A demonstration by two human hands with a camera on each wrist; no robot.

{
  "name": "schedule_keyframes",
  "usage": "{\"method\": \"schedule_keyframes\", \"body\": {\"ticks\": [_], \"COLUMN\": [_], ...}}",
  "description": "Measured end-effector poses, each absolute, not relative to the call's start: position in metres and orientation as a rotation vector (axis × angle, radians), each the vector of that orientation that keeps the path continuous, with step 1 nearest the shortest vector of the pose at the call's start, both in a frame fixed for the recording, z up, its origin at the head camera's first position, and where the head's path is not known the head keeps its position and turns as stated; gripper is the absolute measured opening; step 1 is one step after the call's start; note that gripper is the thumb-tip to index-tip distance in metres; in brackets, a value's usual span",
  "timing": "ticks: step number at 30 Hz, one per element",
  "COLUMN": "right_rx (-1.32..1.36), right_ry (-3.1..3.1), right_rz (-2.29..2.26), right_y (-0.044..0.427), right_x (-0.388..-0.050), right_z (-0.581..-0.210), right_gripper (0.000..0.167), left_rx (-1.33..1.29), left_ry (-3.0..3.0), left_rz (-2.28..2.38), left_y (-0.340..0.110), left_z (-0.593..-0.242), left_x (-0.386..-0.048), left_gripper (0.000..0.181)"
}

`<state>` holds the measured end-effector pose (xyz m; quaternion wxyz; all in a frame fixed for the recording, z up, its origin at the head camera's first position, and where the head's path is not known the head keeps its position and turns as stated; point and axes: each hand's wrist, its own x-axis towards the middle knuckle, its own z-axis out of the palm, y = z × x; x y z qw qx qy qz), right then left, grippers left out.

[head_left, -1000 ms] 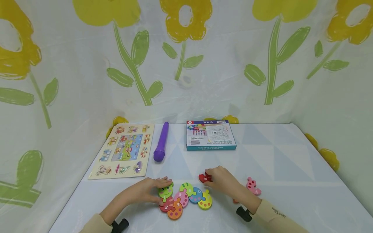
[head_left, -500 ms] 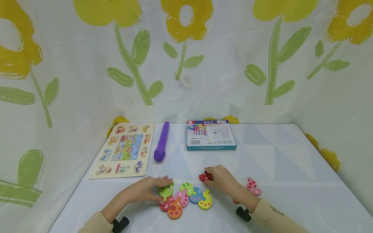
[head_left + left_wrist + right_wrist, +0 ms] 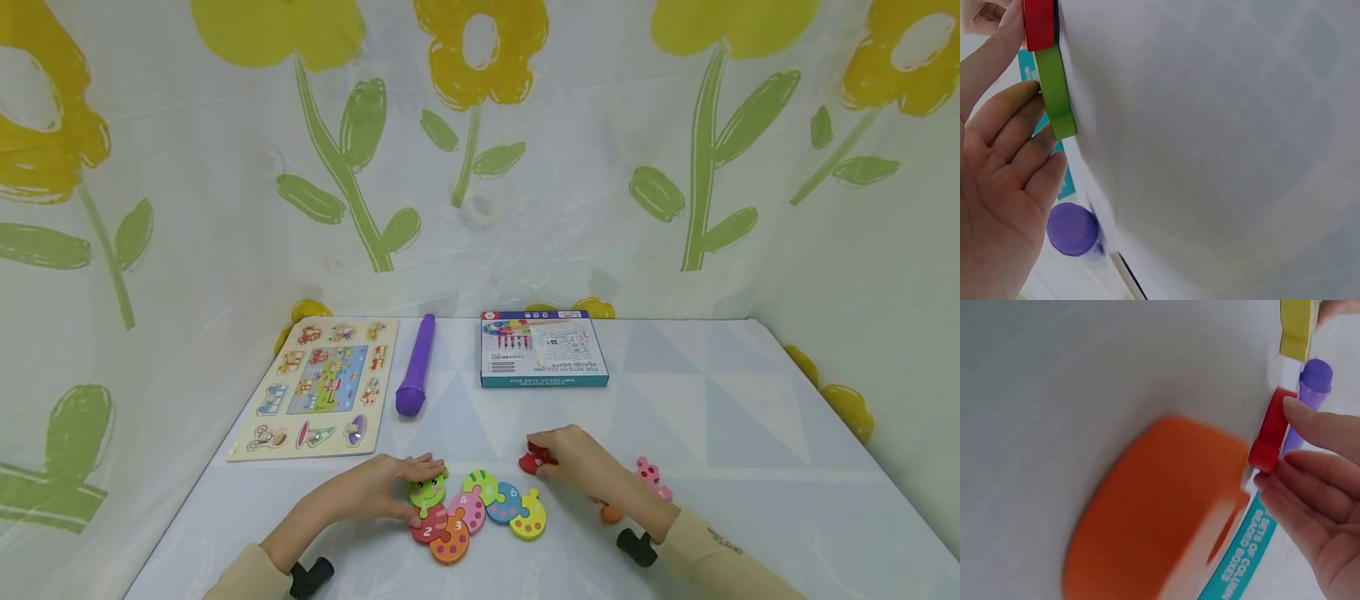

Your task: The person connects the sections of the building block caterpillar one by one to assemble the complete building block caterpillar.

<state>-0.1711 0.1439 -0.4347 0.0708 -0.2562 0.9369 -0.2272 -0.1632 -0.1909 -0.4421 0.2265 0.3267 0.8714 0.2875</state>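
Observation:
Joined number puzzle pieces form a caterpillar: a green smiling head (image 3: 427,493), a red 2 piece (image 3: 431,527), an orange 3 piece (image 3: 450,543), then pink, green, blue and a yellow end piece (image 3: 529,517). My left hand (image 3: 378,490) rests at its left end, thumb touching the red 2 piece and fairly straight fingers against the head. To the right of the chain, my right hand (image 3: 581,458) pinches a loose red puzzle piece (image 3: 1270,430) between thumb and fingers. That piece is apart from the yellow one, and the fingers partly cover it.
A pink piece (image 3: 649,471) and an orange piece (image 3: 612,514) lie by the right forearm, partly hidden. Farther back are a wooden picture puzzle board (image 3: 258,411), a purple toy microphone (image 3: 416,367) and a flat box (image 3: 543,354). A flowered cloth hangs behind the table.
My right hand has shifted slightly right with the red piece, which has turned a little. The forearm shows more of the orange piece and hides more of the pink one. My left hand stays put.

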Motion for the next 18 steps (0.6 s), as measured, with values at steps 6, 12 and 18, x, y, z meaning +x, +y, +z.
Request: {"method": "schedule_keyframes", "body": {"ticks": [6, 12, 18], "right_rx": [-0.767, -0.691, -0.681], "right_ry": [2.813, 2.870, 2.891], "right_rz": [-0.658, -0.649, -0.651], "right_y": [0.149, 0.152, 0.156], "right_x": [-0.171, -0.163, -0.152], "right_z": [-0.434, -0.433, -0.430], "right_gripper": [0.048, 0.048, 0.044], "left_rx": [0.907, 0.911, 0.909], "left_ry": [2.409, 2.398, 2.395], "left_rz": [0.783, 0.795, 0.807], "left_y": [-0.191, -0.191, -0.191], "left_z": [-0.443, -0.443, -0.442], "left_x": [-0.164, -0.164, -0.163], "left_gripper": [0.071, 0.071, 0.071]}}
